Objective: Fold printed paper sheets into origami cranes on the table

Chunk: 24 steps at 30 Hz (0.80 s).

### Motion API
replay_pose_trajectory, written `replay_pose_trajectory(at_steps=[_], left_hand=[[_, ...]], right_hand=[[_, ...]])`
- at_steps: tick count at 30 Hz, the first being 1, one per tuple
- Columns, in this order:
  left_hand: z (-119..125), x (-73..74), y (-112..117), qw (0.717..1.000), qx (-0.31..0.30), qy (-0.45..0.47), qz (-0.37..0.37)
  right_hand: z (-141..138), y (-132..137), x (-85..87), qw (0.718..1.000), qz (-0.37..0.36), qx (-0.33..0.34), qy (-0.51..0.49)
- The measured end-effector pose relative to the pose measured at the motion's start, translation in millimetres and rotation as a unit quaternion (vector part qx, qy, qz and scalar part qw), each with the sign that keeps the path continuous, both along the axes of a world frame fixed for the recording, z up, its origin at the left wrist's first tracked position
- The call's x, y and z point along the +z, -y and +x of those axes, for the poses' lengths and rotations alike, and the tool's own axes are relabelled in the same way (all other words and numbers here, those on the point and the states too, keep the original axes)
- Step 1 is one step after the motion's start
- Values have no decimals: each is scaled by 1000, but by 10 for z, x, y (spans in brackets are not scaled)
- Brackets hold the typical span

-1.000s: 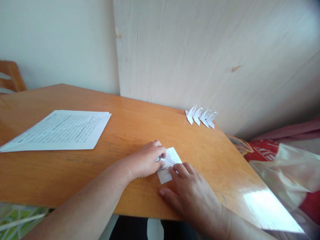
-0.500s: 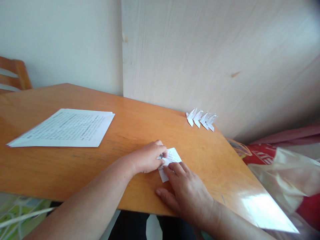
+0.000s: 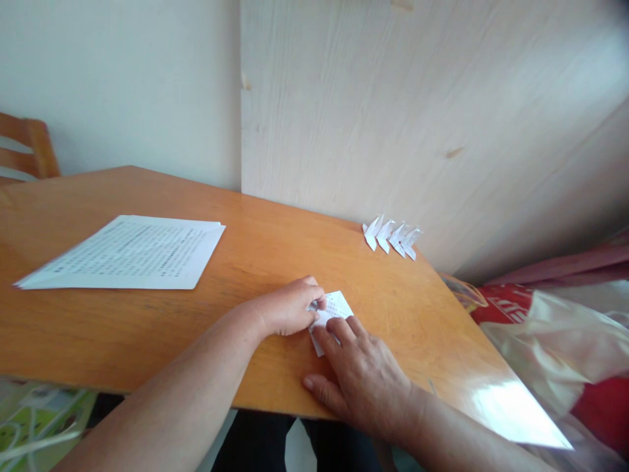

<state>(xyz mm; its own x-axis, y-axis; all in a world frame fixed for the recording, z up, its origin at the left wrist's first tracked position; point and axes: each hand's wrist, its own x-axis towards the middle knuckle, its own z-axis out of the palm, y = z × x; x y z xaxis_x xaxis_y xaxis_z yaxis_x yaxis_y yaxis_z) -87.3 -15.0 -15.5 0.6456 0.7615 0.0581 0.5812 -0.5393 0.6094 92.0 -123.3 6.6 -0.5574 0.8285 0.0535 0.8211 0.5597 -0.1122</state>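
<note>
A small folded piece of printed paper [image 3: 339, 303] lies flat on the wooden table, near its front edge. The fingers of my left hand [image 3: 296, 306] pinch the paper's left side. My right hand [image 3: 361, 367] rests over its lower right part, fingertips pressing on the paper, fingers apart and the thumb stretched out on the tabletop. Part of the paper is hidden under both hands. Toward the back right, against the wall panel, stands a row of several folded white paper pieces [image 3: 392, 236].
A stack of printed sheets [image 3: 132, 252] lies on the left of the table [image 3: 255, 229]. A wooden chair [image 3: 37, 147] stands at the far left. Beyond the right table edge are a red bag [image 3: 506, 303] and a pale plastic bag [image 3: 550, 347]. A light wall panel rises behind.
My right hand has shifted slightly left and up over the paper, covering a little more of it. My left hand keeps its pinch. The view has shifted slightly.
</note>
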Motion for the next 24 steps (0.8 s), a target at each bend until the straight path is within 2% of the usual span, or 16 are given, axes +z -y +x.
replay_pose_trajectory(at_steps=[14, 24], left_hand=[[-3, -40, -29, 1000, -7, -3, 11], [-7, -8, -10, 1000, -19, -12, -8]], right_hand=[[-12, -74, 66, 999, -4, 33, 34], [23, -78, 18, 999, 20, 38, 24]])
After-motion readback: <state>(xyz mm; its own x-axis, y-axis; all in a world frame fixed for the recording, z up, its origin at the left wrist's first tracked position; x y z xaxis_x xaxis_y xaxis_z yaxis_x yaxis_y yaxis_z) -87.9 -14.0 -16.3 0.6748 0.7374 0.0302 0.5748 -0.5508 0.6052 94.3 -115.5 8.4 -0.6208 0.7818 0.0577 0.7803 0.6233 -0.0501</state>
